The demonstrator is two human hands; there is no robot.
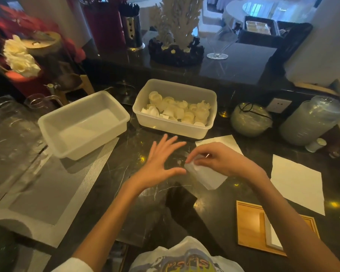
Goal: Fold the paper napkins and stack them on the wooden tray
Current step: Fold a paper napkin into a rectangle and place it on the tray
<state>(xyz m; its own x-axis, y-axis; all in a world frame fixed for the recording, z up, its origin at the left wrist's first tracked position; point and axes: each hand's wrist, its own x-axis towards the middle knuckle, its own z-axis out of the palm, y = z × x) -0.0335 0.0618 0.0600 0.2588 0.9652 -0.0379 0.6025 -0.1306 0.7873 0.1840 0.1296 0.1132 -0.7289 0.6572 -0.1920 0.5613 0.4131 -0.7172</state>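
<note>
1. Clear tub on the left of the dark marble counter.
2. Second tub just to its right, holding white rolled shapes.
3. Grey mesh mat in front of the left tub.
4. Two glass jars at right, near a wall socket.
5. White coral ornament on the raised ledge, with a wine glass to its right.
6. White flowers far left.
7. Metal holder of black straws left of the coral.

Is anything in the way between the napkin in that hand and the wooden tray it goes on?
Nothing visible. The right hand pinches the napkin over the dark counter, and only bare counter lies between it and the wooden tray, nearer the person. The right forearm crosses above the tray's right part.
</note>
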